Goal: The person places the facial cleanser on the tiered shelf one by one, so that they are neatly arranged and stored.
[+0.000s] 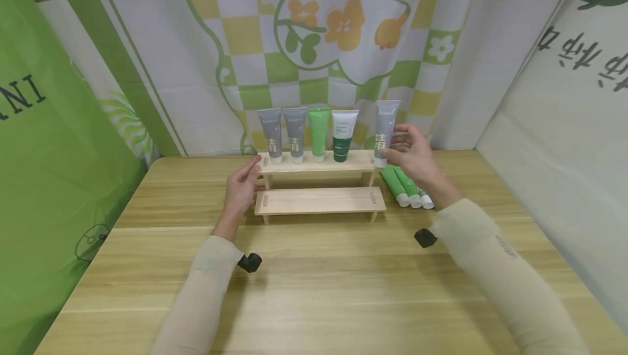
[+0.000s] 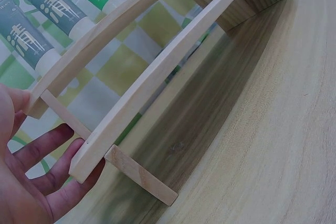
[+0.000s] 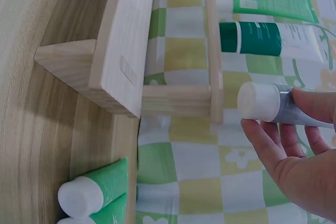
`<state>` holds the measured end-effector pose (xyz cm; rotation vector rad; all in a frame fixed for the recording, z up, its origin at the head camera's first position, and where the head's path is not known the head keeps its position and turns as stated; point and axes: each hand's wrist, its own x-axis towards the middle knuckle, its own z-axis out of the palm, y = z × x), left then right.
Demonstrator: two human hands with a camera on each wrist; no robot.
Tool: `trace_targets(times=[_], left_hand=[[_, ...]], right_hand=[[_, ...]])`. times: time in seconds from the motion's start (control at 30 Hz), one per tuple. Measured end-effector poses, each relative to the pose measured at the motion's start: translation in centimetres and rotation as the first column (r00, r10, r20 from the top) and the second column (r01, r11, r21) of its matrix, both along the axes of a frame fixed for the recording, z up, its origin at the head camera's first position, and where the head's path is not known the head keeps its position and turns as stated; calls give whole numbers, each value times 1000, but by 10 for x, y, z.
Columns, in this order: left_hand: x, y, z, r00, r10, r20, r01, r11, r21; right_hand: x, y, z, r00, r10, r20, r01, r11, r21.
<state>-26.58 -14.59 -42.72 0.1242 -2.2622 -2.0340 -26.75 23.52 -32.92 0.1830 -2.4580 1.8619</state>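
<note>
Head view: right hand (image 1: 416,157) pinches the rightmost gray tube (image 1: 385,128).

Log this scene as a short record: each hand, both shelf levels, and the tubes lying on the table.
Left hand: grips the wooden stand's left end
Right hand: holds an upright gray tube near the upper shelf's right end
Upper shelf: two standing gray tubes, a green tube, a white-and-dark-green tube
Lower shelf: in front of the upper
Table: right of the stand, two lying green tubes and a partly hidden white-capped tube
</note>
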Motion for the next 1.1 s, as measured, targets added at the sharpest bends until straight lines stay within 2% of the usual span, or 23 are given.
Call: trace_targets(times=[0.3,0.7,1.1], left_hand=[[0,0,0,1000,-10,4,10,1000,1],[0,1,-1,1000,-2,-18,2,1000,0],[-1,1,-2,1000,-2,-30,2,1000,23]], right_hand=[[-11,-16,-14,993,-41,-109,44,998,33],[-14,-24,-25,987,-81,-140,85,996,26],[-18,-26,-33,979,-74,-190,77,997,7]])
